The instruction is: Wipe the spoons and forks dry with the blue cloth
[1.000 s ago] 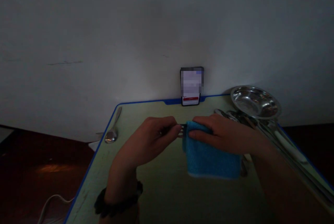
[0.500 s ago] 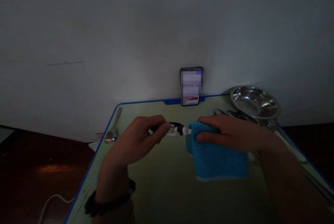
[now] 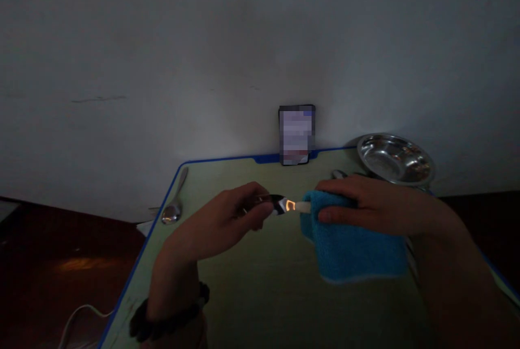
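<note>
My left hand (image 3: pixel 239 211) is closed around the head end of a fork (image 3: pixel 280 205), whose tines are mostly hidden by the fingers. The fork lies level above the table, its shiny neck and pale handle pointing right. My right hand (image 3: pixel 357 205) pinches a folded blue cloth (image 3: pixel 361 257) around the far part of the handle, which the cloth covers. The cloth's lower part hangs down below the fingers.
A spoon (image 3: pixel 172 211) lies at the table's left edge. A phone (image 3: pixel 296 135) leans against the wall. At the back right sits a steel bowl (image 3: pixel 396 159), with another spoon (image 3: pixel 339 174) partly behind my right hand. The green table (image 3: pixel 244 295) has a blue rim.
My right hand and the cloth have slid right, away from the left hand, uncovering the fork's neck and some handle. The left hand went left, then slightly back right.
</note>
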